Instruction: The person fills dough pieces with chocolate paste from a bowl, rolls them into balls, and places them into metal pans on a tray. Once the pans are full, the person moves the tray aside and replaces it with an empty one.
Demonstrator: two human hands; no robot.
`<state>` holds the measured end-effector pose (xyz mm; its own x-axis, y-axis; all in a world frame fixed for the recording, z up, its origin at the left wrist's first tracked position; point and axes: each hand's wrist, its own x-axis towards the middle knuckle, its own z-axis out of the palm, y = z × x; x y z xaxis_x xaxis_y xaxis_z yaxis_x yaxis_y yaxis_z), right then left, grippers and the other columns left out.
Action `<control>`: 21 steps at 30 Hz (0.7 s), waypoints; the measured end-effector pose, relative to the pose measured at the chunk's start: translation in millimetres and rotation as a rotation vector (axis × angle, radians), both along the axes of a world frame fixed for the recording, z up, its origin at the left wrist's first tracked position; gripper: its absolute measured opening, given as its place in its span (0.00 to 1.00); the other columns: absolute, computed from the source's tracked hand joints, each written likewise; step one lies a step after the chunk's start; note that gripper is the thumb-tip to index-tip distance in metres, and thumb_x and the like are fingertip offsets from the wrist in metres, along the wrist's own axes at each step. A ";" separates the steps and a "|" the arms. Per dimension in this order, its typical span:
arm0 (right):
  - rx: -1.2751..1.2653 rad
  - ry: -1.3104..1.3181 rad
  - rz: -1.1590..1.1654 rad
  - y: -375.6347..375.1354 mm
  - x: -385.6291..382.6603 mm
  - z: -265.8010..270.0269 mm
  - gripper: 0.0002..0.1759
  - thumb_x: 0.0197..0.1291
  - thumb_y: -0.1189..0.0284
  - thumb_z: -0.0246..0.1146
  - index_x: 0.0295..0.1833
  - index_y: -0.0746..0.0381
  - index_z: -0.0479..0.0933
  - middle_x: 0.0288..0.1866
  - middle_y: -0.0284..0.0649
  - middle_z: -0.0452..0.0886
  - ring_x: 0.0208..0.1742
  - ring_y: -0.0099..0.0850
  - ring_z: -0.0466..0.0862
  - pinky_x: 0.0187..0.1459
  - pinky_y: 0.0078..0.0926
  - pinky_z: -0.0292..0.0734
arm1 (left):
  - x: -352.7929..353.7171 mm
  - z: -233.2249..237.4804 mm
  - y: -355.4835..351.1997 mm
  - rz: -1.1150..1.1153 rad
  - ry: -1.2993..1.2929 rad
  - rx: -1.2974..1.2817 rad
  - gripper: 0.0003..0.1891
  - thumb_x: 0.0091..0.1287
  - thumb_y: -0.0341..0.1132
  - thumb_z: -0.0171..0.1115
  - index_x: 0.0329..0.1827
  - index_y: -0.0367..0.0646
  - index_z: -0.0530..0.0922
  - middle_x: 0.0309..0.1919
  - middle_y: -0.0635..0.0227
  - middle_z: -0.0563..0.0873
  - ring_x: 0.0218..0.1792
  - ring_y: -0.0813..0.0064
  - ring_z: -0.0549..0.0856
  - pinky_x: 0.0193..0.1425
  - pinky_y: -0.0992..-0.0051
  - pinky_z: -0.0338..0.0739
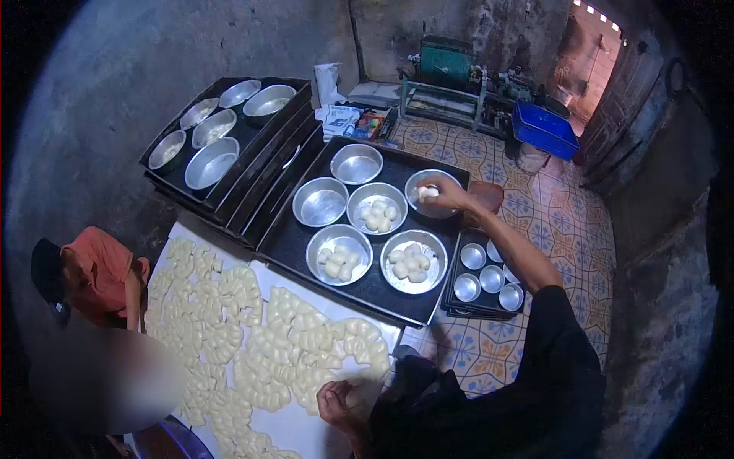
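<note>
My right hand (442, 193) reaches into a round metal pan (417, 177) at the far right corner of the black tray, its fingers closed around small pale dough pieces (430, 192). Three nearby pans hold clusters of dough balls (378, 216), (339, 264), (409, 263). Low in the view, my left hand (340, 405) is curled beside the near edge of the dough; anything inside it is hidden. Lobed pale dough pieces (287, 352) cover much of the white table (283, 424).
Stacked black trays (229, 195) with pans stand at the left. Smaller tins (469, 288) sit on a low tray at the right. A person in an orange shirt (103, 271) is across the table. Behind are a blue crate (544, 130) and a green machine (445, 61).
</note>
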<state>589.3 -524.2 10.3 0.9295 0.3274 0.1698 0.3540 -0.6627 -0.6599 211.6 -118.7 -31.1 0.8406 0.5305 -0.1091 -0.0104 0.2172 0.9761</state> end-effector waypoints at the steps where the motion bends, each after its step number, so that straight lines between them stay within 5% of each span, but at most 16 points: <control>1: -0.064 0.049 -0.010 -6.3 5.0 -9.5 0.34 0.46 0.56 0.72 0.59 0.59 0.76 0.57 0.46 0.78 0.59 0.38 0.76 0.62 0.35 0.67 | 8.8 17.7 -10.8 0.018 0.053 0.065 0.18 0.75 0.38 0.41 0.48 0.27 0.70 0.34 0.49 0.82 0.35 0.61 0.84 0.43 0.67 0.82; 3: -0.099 0.248 -0.015 -13.0 10.4 -24.7 0.47 0.38 0.52 0.73 0.67 0.53 0.68 0.68 0.53 0.65 0.68 0.45 0.67 0.66 0.39 0.62 | 17.2 9.0 -9.8 -0.057 -0.051 0.254 0.18 0.75 0.38 0.41 0.47 0.27 0.70 0.35 0.49 0.82 0.35 0.63 0.84 0.44 0.67 0.82; 5: -0.093 -0.018 -0.093 -20.9 10.9 -30.5 0.47 0.38 0.54 0.73 0.69 0.51 0.66 0.71 0.54 0.61 0.69 0.49 0.64 0.67 0.39 0.60 | 17.4 9.8 -13.4 0.039 -0.039 0.018 0.19 0.75 0.39 0.40 0.43 0.28 0.73 0.34 0.50 0.82 0.35 0.64 0.83 0.43 0.69 0.81; 7: -0.220 -0.178 -0.305 -1.5 -9.4 2.4 0.45 0.40 0.58 0.70 0.69 0.51 0.64 0.73 0.55 0.57 0.70 0.52 0.63 0.68 0.41 0.59 | 21.7 7.0 -4.6 0.023 -0.042 0.312 0.20 0.75 0.41 0.42 0.40 0.29 0.74 0.33 0.53 0.81 0.35 0.64 0.83 0.43 0.68 0.81; 10: -0.031 -0.518 -0.328 54.6 -48.1 40.8 0.28 0.49 0.72 0.63 0.60 0.59 0.72 0.61 0.53 0.71 0.60 0.49 0.74 0.57 0.39 0.72 | 6.2 13.4 8.3 0.149 0.137 0.609 0.17 0.70 0.41 0.49 0.35 0.32 0.77 0.30 0.59 0.81 0.33 0.67 0.82 0.42 0.68 0.79; 11: 0.180 -0.369 -0.307 92.1 -72.8 55.7 0.24 0.51 0.78 0.61 0.58 0.62 0.72 0.56 0.48 0.75 0.54 0.42 0.79 0.50 0.32 0.77 | 5.8 22.0 5.9 0.257 0.272 0.583 0.13 0.66 0.39 0.55 0.34 0.35 0.77 0.29 0.61 0.82 0.32 0.69 0.81 0.42 0.69 0.77; 14: 0.340 0.050 0.207 180.9 -141.5 59.4 0.21 0.54 0.78 0.62 0.56 0.62 0.75 0.53 0.42 0.77 0.49 0.30 0.80 0.45 0.26 0.77 | -10.5 23.3 17.2 0.408 0.208 0.242 0.14 0.68 0.38 0.53 0.38 0.32 0.77 0.32 0.59 0.82 0.34 0.68 0.82 0.43 0.69 0.79; 16: 0.201 0.140 0.513 249.7 -186.2 60.0 0.21 0.53 0.76 0.63 0.56 0.62 0.75 0.54 0.44 0.76 0.51 0.34 0.80 0.49 0.29 0.76 | -27.8 20.8 29.6 0.483 0.075 0.024 0.15 0.70 0.37 0.51 0.40 0.30 0.77 0.33 0.57 0.82 0.35 0.67 0.83 0.44 0.69 0.80; 21: 0.119 0.177 0.892 398.3 -246.9 -13.4 0.21 0.55 0.76 0.58 0.57 0.65 0.74 0.58 0.55 0.72 0.59 0.49 0.73 0.59 0.37 0.71 | -83.4 13.8 61.1 0.549 -0.036 0.148 0.12 0.67 0.33 0.54 0.41 0.31 0.77 0.33 0.58 0.83 0.35 0.69 0.84 0.45 0.69 0.80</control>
<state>342.5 -125.8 -3.1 0.3558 0.9259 0.1272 0.5891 -0.1165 -0.7996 128.2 -57.6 -17.3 0.4390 0.8982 0.0237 -0.1170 0.0310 0.9926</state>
